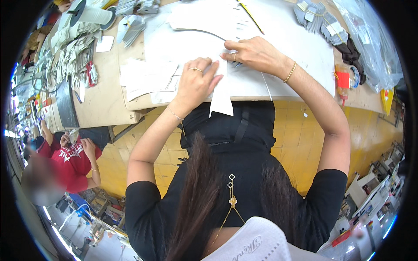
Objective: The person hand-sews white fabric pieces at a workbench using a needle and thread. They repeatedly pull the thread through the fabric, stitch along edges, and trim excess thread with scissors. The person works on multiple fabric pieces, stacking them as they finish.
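A narrow white cut piece (222, 102), widening at its lower end, hangs slightly over the near edge of the table in front of me. My left hand (196, 85) grips its left side, fingers bent and thumb against it. At its upper end, my right hand (252, 54) has its fingertips closed on the piece. Something small and grey shows beneath the right palm, too covered to name. Left of my left hand lie flat white cut pieces (150, 78), overlapping. Farther back is another stack of white pieces (202, 19).
A yellow-black pencil (251, 17) lies far off. Grey bundles (320, 19), a bottle with a red band (343, 82) and clear plastic (370, 43) sit at right. Leftward are heaped grey pieces (72, 48) and a thread spool (93, 15). A person in red (76, 161) works at left.
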### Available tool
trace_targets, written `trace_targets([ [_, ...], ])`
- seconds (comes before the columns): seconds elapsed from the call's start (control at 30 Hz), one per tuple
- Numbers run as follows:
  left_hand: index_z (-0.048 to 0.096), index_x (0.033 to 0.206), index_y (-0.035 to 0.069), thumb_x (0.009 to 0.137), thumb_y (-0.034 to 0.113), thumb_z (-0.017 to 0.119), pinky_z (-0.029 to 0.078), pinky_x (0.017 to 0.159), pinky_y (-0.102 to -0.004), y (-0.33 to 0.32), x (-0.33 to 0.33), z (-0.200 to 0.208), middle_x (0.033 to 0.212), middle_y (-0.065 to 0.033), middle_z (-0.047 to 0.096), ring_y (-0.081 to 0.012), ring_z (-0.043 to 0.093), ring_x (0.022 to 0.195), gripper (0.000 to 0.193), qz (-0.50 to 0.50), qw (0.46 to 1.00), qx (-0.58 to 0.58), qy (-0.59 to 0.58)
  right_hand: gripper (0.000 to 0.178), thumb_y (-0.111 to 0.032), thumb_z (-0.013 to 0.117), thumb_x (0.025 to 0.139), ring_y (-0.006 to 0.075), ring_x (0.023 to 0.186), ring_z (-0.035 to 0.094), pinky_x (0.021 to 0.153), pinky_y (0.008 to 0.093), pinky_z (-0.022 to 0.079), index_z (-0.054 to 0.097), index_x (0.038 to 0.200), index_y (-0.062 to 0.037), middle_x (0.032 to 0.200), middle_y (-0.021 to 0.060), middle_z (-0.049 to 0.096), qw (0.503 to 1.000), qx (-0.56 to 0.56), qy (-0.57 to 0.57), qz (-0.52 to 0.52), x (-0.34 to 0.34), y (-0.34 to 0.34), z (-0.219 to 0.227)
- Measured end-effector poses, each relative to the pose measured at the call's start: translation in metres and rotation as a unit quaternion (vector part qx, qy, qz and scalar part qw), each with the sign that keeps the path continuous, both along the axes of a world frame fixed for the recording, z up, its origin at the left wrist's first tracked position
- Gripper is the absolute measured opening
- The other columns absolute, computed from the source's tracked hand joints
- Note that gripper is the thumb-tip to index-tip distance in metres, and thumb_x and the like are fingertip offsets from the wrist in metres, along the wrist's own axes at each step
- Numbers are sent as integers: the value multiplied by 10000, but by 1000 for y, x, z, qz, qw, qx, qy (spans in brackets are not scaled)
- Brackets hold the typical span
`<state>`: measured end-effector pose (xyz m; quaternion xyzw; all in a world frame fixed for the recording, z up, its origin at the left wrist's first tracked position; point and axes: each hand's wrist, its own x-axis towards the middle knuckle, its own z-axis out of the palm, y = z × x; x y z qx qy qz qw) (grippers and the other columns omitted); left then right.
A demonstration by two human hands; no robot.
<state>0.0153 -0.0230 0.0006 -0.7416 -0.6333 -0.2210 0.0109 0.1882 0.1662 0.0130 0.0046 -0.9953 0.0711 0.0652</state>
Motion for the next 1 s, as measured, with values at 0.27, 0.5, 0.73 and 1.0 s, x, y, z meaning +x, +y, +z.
trace_targets([
  [0.27,680,1184,3,851,163,778,474,1017,-433,-5,14,-4,1326,-145,615,-334,580,1221,382,-13,998,-21,-61,278,-165,720,904,246,847,704,742,380,554,751,1163,-67,927,97,689,948,-203,-11,-243,13,-35,13],
  [0.5,690,1159,13,853,131,766,456,1028,-436,-9,25,-1,1319,-140,621,-344,584,1179,337,28,996,-32,-78,236,-208,708,907,318,897,705,822,396,558,769,1070,-49,975,130,723,871,-301,3,-388,23,-74,19],
  [0.73,712,1102,48,861,46,701,449,977,-414,-3,6,-4,1285,-39,664,-252,601,1149,241,1,997,-32,-63,193,-139,701,888,303,848,706,756,398,566,746,1057,-59,940,119,706,877,-243,27,-414,21,-77,26],
  [1.0,725,1105,101,852,90,724,415,936,-397,-4,2,-7,1280,8,663,-217,604,1103,253,-8,1000,-16,-7,188,-141,701,919,263,740,682,680,356,539,721,1087,-59,952,104,727,891,-192,140,-386,-16,-52,15],
])
